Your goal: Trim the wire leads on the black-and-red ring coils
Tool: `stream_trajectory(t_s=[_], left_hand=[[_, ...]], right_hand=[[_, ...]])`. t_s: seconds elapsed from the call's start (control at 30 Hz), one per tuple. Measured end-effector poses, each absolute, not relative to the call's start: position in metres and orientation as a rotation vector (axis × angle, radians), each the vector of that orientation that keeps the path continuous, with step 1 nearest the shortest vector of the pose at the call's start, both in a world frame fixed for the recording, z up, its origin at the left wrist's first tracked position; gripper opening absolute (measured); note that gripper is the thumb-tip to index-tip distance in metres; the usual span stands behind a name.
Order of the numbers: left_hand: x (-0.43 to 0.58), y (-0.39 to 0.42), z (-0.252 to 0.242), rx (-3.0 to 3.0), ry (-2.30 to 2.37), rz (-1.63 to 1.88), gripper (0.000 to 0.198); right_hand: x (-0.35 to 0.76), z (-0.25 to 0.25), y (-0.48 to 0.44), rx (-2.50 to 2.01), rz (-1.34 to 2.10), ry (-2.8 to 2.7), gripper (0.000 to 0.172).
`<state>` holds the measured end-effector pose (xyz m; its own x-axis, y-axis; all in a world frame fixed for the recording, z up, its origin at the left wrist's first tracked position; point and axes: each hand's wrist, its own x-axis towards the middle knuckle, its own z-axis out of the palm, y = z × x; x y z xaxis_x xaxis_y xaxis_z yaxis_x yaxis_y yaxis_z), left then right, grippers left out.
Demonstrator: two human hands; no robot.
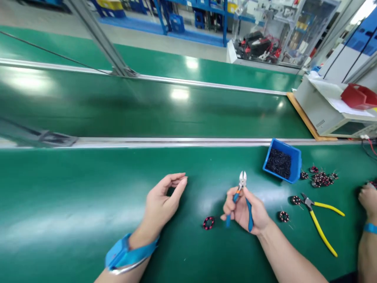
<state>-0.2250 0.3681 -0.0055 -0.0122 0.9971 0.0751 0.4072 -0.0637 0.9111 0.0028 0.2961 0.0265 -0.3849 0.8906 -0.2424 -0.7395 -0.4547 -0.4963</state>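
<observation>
Blue wristband (pixel 120 253) circles the left wrist, nearest the camera, sitting back from the hand, probably so the fingers move freely. Beyond it, the left hand (pixel 160 202) hovers over the green workbench (pixel 73 188) with nothing visible in its grasp; its fingers curl toward the thumb, and I cannot tell whether the tips meet. That loose curl would suit pinching something small.

The right hand (pixel 240 216) has its fingers wrapped around blue-handled diagonal cutters (pixel 242 182). The handles splay across the palm and the jaws stand parted, pointing at the workbench's far edge; holding them behind the pivot likely spares the fingertips from the blades.

Between the hands, nearer the right one, a red-and-black toroidal coil (pixel 208 223) lies on the workbench, seemingly set there to be within reach of both.

At the metal rail (pixel 176 142) along the workbench's far edge, toward the right, a blue bin (pixel 296 167) presumably stops loose black pieces (pixel 278 163) from scattering. A coil cluster (pixel 322 180) sits just right of it. Nearer lie yellow-handled cutters (pixel 321 232), jaws beside one copper-toned coil (pixel 295 200). A co-worker's hand (pixel 368 199) shows farther right, perhaps sharing that cluster.
</observation>
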Motion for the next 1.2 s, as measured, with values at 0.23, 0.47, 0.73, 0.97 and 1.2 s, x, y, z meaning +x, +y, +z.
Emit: stream_trajectory(t_s=[0.23, 0.47, 0.73, 0.97, 1.2], left_hand=[[-0.246, 0.356, 0.011, 1.865, 1.27, 0.825, 0.041], [-0.216, 0.352, 0.028, 2.191, 0.974, 0.511, 0.081], [-0.207, 0.345, 0.035, 2.214, 0.969, 0.396, 0.069], [-0.181, 0.346, 0.021, 2.21, 0.97, 0.448, 0.05], [-0.162, 0.349, 0.01, 2.12, 1.075, 0.599, 0.029]], right_hand=[[-0.009, 0.024, 0.292, -0.56, 2.129, -0.243, 0.043], [0.016, 0.037, 0.3, -0.753, 1.929, -0.356, 0.041], [0.031, 0.033, 0.311, -0.866, 1.74, -0.612, 0.037], [0.036, 0.017, 0.267, -0.96, 1.488, -0.562, 0.034], [0.021, 0.014, 0.228, -1.13, 1.252, -0.615, 0.033]])
